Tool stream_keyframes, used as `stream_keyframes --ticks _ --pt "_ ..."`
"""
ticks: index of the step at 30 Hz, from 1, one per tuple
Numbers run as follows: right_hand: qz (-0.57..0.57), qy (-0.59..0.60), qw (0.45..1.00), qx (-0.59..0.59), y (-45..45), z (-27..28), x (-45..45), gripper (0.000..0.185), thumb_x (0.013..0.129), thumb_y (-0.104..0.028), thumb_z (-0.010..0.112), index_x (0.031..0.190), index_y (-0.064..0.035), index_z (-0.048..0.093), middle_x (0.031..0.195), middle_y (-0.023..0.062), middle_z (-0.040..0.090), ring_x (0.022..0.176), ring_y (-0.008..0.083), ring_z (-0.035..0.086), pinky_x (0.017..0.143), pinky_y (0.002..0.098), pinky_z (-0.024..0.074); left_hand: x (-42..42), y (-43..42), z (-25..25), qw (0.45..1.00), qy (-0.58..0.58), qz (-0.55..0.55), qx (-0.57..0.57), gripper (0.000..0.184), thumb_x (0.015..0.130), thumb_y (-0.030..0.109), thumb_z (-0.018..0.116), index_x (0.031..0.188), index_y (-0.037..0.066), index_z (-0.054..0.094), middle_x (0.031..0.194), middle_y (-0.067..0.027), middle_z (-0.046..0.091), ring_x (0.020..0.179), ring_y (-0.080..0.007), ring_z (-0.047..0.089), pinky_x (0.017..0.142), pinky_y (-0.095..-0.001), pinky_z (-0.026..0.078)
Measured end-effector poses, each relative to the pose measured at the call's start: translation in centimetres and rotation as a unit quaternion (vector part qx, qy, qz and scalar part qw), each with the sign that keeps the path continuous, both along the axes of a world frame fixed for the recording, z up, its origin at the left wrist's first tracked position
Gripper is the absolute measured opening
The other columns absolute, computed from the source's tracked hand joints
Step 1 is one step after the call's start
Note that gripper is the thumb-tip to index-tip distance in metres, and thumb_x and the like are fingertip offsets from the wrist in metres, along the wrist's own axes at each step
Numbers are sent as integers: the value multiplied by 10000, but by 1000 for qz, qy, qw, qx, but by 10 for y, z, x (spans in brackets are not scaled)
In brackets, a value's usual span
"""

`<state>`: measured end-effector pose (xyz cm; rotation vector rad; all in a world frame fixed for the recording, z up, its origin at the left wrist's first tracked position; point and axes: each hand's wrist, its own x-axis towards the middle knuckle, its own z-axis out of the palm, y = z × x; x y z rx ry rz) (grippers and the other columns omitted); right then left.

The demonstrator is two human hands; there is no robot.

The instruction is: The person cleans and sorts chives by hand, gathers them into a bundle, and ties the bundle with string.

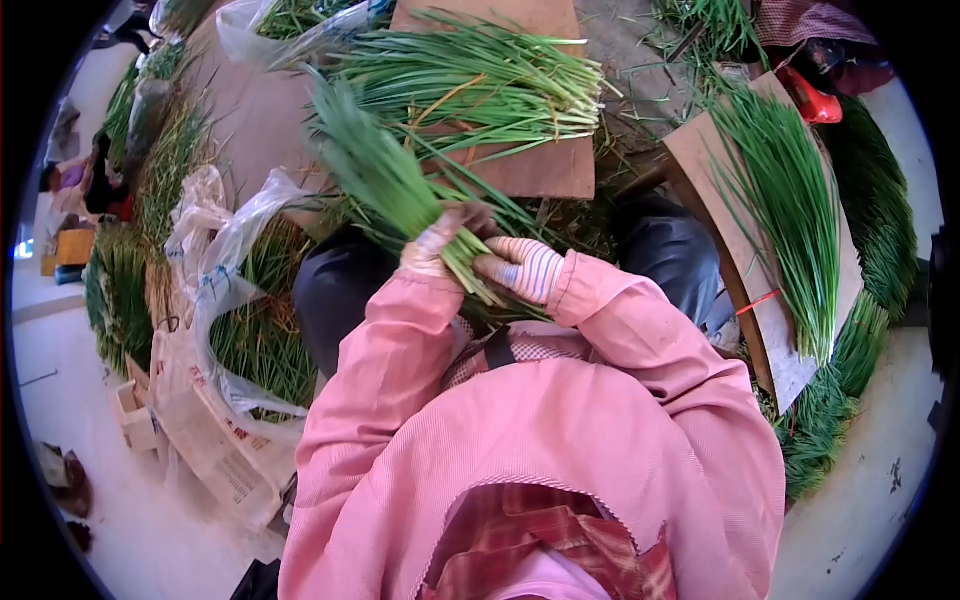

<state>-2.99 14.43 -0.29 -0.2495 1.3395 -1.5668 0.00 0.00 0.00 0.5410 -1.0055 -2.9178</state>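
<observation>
Nearer the wearer than the front board [565,180], the left hand [437,242] grips a bunch of long green leaves [375,165], its blurred tips reaching over that board's left part, while the right hand [518,268], in a striped glove, touches the pale stem ends. On the front board: a loose heap of similar leaves [470,85], stem ends toward its right edge. Right of the front board, a side board [697,160] carrying another heap [780,200] and a red strip [757,302]; left of it, crumpled clear plastic [215,285] beside more greens [265,345].
</observation>
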Motion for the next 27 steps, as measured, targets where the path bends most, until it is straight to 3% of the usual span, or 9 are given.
stream_keyframes --ticks 3,7,9,12,13,15,21,25,27 --pt "125 174 971 106 28 35 -22 234 794 -237 558 918 -39 574 774 92 589 734 158 545 676 266 432 -13 -9 30 989 95 113 32 265 659 185 710 839 86 542 780 -84 575 684 -230 541 599 -368 470" --pt "-133 455 871 130 47 -16 -110 234 755 -231 584 883 -36 562 850 177 582 779 278 569 703 345 442 -29 -89 50 947 169 198 -189 340 682 160 694 935 78 482 791 -60 550 689 -193 535 652 -389 487" --pt "-186 578 749 265 51 12 -146 278 744 -235 593 928 -35 533 914 196 560 792 335 553 705 385 442 -27 -92 56 948 156 214 -176 321 700 195 685 925 87 482 666 -2 486 632 -153 486 678 -387 473" --pt "-128 634 683 341 47 13 -179 323 758 -252 580 977 -33 487 967 222 525 824 373 535 715 410 440 -27 -86 21 990 99 91 -43 287 722 339 636 651 106 485 547 -9 416 574 -170 478 613 -414 459" --pt "-82 637 648 409 46 -6 -190 306 779 -267 549 974 -38 490 954 210 537 837 374 533 726 412 437 -31 -58 24 989 112 96 29 231 746 330 608 720 113 534 509 21 365 513 -125 411 528 -331 396" --pt "-62 622 654 427 42 -9 -202 286 792 -280 524 942 -37 515 907 200 558 843 367 531 725 409 438 -35 -23 24 991 85 43 89 170 786 237 578 913 124 567 497 62 344 477 -100 357 493 -272 321" --pt "33 624 643 443 40 59 -225 227 810 -254 516 877 -38 543 812 197 571 769 370 533 668 393 428 -67 13 13 987 -133 62 73 257 750 116 612 976 93 491 809 -44 571 724 -201 547 616 -348 480" --pt "-139 658 670 313 69 114 -225 164 838 -170 484 911 -33 535 810 159 587 719 310 553 640 349 449 -64 -3 -1 977 -125 173 -25 244 767 96 592 999 101 519 902 -58 574 801 -213 561 662 -359 486" --pt "-31 641 650 408 75 113 -227 200 836 -197 488 937 -31 537 861 158 581 755 275 555 676 343 445 -52 -14 3 977 -28 204 -54 276 767 103 595 1027 104 502 951 -51 558 822 -203 554 681 -340 482"
